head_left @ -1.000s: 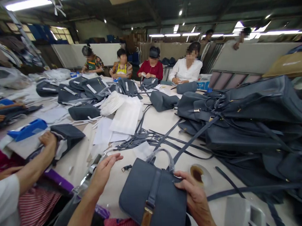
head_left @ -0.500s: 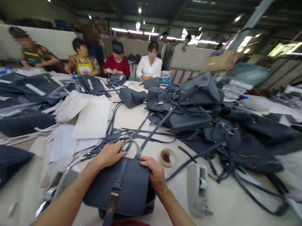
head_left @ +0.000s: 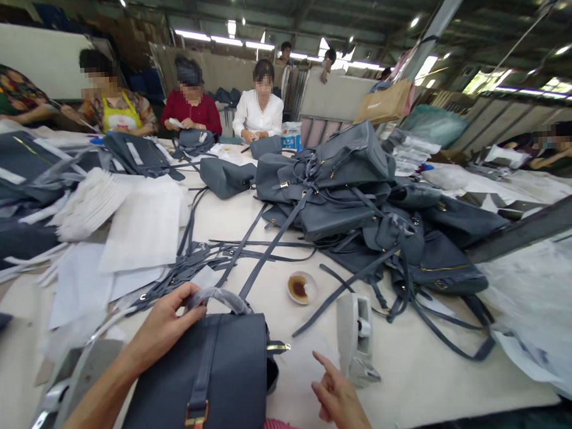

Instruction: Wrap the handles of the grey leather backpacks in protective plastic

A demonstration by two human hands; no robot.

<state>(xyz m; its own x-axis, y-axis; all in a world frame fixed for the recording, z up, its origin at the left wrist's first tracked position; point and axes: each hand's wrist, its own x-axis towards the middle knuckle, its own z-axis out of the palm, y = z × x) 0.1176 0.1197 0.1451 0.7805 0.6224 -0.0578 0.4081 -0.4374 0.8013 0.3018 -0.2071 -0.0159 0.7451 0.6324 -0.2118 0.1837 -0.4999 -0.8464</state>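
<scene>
Long worktable [head_left: 416, 373] in a factory hall, co-workers seated at the far end. Left hand [head_left: 165, 321] pinches the wrapped handle [head_left: 223, 297] of the grey handbag [head_left: 226, 375], which lies flat right below it. Right hand [head_left: 336, 399] is off the bag, empty, index finger out. Tape dispenser [head_left: 355, 335] sits just beyond the right hand, small dish [head_left: 301, 288] past both hands, bag pile [head_left: 352, 199] farther out.

Handbag workshop: beyond the fingers [head_left: 182, 293], grey-blue bags [head_left: 346, 199] and loose straps [head_left: 249, 251] heap a long tabletop [head_left: 416, 373]. Farther off, seated workers [head_left: 259, 111] line its far end under strip lights [head_left: 197, 36].
</scene>
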